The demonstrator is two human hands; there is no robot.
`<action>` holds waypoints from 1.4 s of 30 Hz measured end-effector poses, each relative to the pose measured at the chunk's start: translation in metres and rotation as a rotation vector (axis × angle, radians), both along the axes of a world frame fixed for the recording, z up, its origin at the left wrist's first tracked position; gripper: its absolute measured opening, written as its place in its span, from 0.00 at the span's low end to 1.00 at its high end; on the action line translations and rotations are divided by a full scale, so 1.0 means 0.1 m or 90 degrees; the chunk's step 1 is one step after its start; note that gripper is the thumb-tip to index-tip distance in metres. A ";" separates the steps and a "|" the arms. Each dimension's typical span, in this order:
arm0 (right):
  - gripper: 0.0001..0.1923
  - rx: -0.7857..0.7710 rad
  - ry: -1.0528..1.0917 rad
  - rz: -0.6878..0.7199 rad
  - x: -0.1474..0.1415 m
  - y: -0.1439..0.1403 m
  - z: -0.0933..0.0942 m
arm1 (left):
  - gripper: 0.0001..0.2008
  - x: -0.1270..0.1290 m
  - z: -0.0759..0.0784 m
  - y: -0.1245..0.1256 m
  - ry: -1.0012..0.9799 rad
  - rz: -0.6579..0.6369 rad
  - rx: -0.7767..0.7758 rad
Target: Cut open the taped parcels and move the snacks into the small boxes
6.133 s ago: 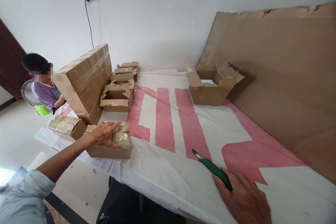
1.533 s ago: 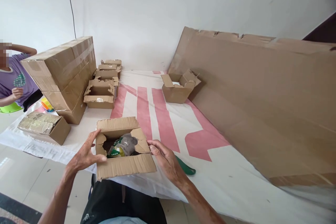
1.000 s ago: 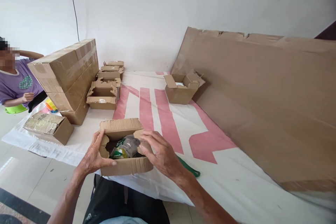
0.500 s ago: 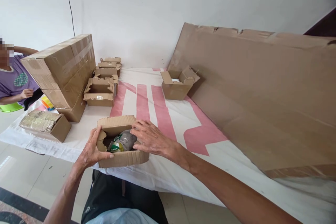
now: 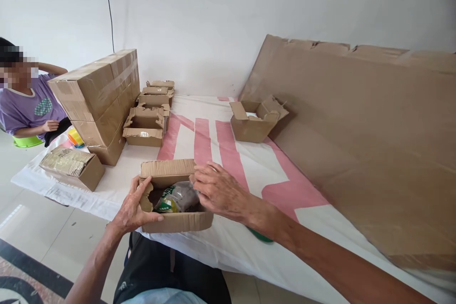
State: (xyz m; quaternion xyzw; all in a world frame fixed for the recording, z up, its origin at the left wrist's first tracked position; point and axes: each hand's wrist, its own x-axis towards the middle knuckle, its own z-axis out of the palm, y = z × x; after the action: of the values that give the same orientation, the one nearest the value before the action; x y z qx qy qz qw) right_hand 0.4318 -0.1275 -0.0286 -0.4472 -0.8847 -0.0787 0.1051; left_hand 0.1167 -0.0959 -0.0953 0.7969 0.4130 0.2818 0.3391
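Observation:
An open cardboard box (image 5: pixel 176 223) stands at the table's near edge. In it lies a clear plastic bag (image 5: pixel 183 195) with green and yellow print and something grey inside. My left hand (image 5: pixel 133 209) grips the box's left end, its thumb over the front wall and its fingers at the left flap. At the right end, my right hand (image 5: pixel 217 187) is closed, with curled fingers beside the bag and the box's corner. Its fingertips are partly hidden, so what they pinch cannot be made out.
Taped cartons (image 5: pixel 96 99) are stacked at left, with several open boxes (image 5: pixel 144 135) beside them. A lone closed box (image 5: pixel 73 166) sits nearer. Another open box (image 5: pixel 251 126) stands before a large leaning cardboard sheet (image 5: pixel 349 152). A person (image 5: pixel 32 104) sits at far left.
My right hand has lifted slightly from the box's right end, its fingers curling more. My left hand keeps its hold. The view has turned a little left, and a green edge now shows under my right forearm.

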 end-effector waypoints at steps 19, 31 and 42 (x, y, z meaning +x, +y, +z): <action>0.12 0.141 0.004 -0.073 0.15 -0.27 -0.25 | 0.57 0.04 0.00 -0.01 -0.046 0.003 0.026; 0.17 0.061 0.165 -0.137 0.11 0.08 0.06 | 0.53 0.05 -0.02 -0.06 -0.063 0.018 0.047; 0.15 -0.547 0.486 0.071 -0.81 1.26 0.16 | 0.53 0.06 -0.01 -0.04 -0.089 0.002 0.041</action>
State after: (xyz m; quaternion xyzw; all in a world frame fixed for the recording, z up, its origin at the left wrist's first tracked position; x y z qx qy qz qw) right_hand 0.3510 -0.0015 -0.0130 -0.3994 -0.7589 0.4604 0.2294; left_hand 0.1231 -0.0996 -0.0964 0.7853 0.3800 0.3504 0.3408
